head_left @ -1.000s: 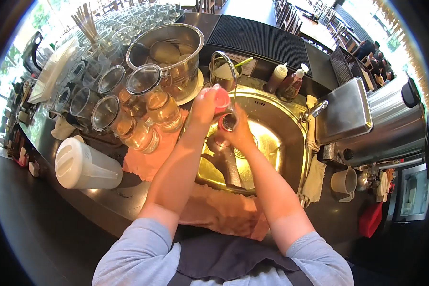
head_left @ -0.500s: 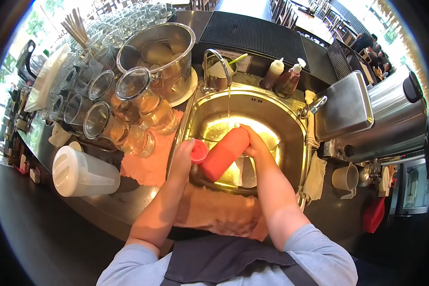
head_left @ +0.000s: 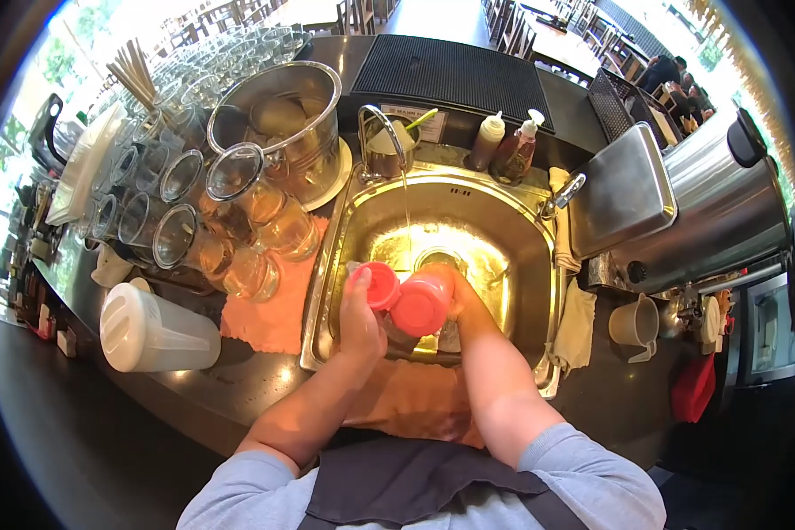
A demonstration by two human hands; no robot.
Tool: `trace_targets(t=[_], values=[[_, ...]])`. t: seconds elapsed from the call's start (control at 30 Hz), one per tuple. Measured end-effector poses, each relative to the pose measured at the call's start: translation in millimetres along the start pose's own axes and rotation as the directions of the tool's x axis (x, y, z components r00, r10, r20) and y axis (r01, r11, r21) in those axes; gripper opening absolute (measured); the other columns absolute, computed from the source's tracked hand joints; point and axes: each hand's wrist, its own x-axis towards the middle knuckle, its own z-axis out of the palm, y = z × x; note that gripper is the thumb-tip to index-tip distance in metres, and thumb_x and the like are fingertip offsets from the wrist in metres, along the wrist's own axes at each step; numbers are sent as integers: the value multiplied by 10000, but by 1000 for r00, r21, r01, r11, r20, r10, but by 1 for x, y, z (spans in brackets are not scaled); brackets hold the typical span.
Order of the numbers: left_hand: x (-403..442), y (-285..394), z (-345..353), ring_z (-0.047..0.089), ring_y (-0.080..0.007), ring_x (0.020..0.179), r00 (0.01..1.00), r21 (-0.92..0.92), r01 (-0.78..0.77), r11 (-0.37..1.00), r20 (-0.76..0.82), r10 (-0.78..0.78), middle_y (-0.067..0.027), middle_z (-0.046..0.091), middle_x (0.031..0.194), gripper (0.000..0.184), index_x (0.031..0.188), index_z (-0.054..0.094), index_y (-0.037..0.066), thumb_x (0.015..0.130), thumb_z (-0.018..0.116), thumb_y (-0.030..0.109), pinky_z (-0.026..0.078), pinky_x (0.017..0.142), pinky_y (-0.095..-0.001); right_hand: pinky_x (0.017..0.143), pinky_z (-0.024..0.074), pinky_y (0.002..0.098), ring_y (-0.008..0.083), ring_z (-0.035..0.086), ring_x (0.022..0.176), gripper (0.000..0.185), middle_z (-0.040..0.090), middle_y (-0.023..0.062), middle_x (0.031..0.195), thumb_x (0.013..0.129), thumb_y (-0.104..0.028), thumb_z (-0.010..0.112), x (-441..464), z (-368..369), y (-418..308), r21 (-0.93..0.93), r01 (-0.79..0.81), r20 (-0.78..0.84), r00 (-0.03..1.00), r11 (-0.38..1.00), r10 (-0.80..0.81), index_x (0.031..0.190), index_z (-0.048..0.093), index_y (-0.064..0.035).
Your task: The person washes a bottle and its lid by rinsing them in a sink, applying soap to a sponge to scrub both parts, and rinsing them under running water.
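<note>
Left hand: my left hand (head_left: 359, 325) is closed around the side of a red lid (head_left: 378, 286), the thumb up along its edge; some fingers are hidden. A second ago it was up by the faucet; now it is low over the near left part of the sink (head_left: 523, 265).
Right hand: my right hand (head_left: 457, 293) is curled round the right side of the red container (head_left: 419, 308), partly hidden by it.
Red container: over the near part of the sink, its round closed end turned up towards me. Half a second ago it slanted, with its long side showing.
Red lid: just left of the container; I cannot tell whether the two touch. Its round face shows more fully than before.
Faucet: water (head_left: 407, 212) runs in a thin stream from the curved faucet (head_left: 390, 122) behind my hands, as half a second ago. In the first frame my hands were up around that spot.
Left of sink: glass jugs (head_left: 254, 208) stand on and beside an orange cloth (head_left: 261, 320), with a white pitcher (head_left: 161, 331) nearer me and a metal bucket (head_left: 320, 146) farther back, all unmoved.
Behind sink: two pump or squeeze bottles (head_left: 514, 155) stand side by side.
</note>
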Motion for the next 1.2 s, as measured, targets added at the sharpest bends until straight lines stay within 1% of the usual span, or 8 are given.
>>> trace_targets(t=[0.27, 0.4, 0.47, 0.67, 0.83, 1.0, 1.1, 1.2], values=[[-14, 22, -34, 635, -216, 993, 991, 81, 126, 989, 42, -129, -85, 653, 1068, 319, 1143, 585, 79, 1029, 513, 368, 527, 876, -401, 852, 591, 418, 255, 694, 949, 411, 702, 155, 1030, 957, -343, 635, 8, 6, -41, -180, 144, -121, 978, 973, -167, 1167, 624, 11], [-16, 33, -43, 637, -205, 977, 973, 227, 229, 947, -64, -220, -69, 655, 1056, 331, 1200, 576, 73, 1030, 491, 343, 531, 854, -388, 811, 567, 348, 205, 688, 926, 490, 705, 128, 1020, 879, -284, 751, -3, 88, -54, -583, 377, -54, 866, 719, -498, 1200, 610, 58], [-16, 32, -46, 637, -200, 977, 968, 247, 252, 936, -53, -246, -68, 653, 1054, 335, 1212, 573, 68, 1025, 499, 337, 530, 855, -379, 797, 552, 342, 197, 683, 948, 531, 711, 139, 1032, 801, -311, 811, 3, 109, -50, -958, 223, 87, 827, 182, -556, 1162, 641, 39], [-2, 13, -66, 621, -158, 956, 925, 580, 145, 801, 209, -318, -74, 655, 1062, 410, 1217, 578, 37, 968, 611, 361, 517, 845, -320, 911, 495, 387, 330, 645, 1030, 468, 674, 195, 1069, 709, -271, 840, 27, 106, -21, -889, 411, 438, 640, -200, -631, 1045, 654, -5], [-13, 24, -54, 684, -279, 930, 857, 906, -252, 339, 372, -356, -178, 699, 1048, 488, 1125, 655, -2, 861, 713, 404, 538, 833, -378, 944, 502, 379, 293, 655, 1107, 491, 680, 198, 1192, 840, -316, 787, 23, 117, -66, -909, 415, 357, 832, 50, -425, 1227, 665, -38], [-17, 30, -41, 658, -333, 1044, 831, 949, -255, 184, 313, -461, -200, 669, 1142, 564, 1192, 639, 18, 841, 714, 453, 525, 903, -411, 837, 552, 385, 329, 664, 1005, 314, 657, 178, 1201, 915, -137, 618, 35, 188, -146, -592, 307, 798, 354, -745, -489, 1209, 631, -29], [-22, 26, -41, 645, -346, 1076, 825, 939, -267, 218, 339, -451, -207, 655, 1177, 601, 1212, 627, 11, 839, 719, 472, 520, 921, -413, 906, 531, 410, 343, 639, 1054, 397, 658, 176, 1193, 880, -227, 649, 94, 197, -179, -489, 206, 836, 388, -848, -387, 1235, 618, -51], [-25, 32, -37, 635, -352, 1088, 831, 933, -291, 212, 357, -426, -215, 642, 1191, 619, 1220, 618, 7, 837, 723, 482, 514, 930, -411, 1003, 480, 418, 364, 600, 1100, 511, 674, 179, 1137, 793, -338, 690, 128, 206, -189, -543, -154, 445, 781, -826, -439, 1187, 616, -22]])
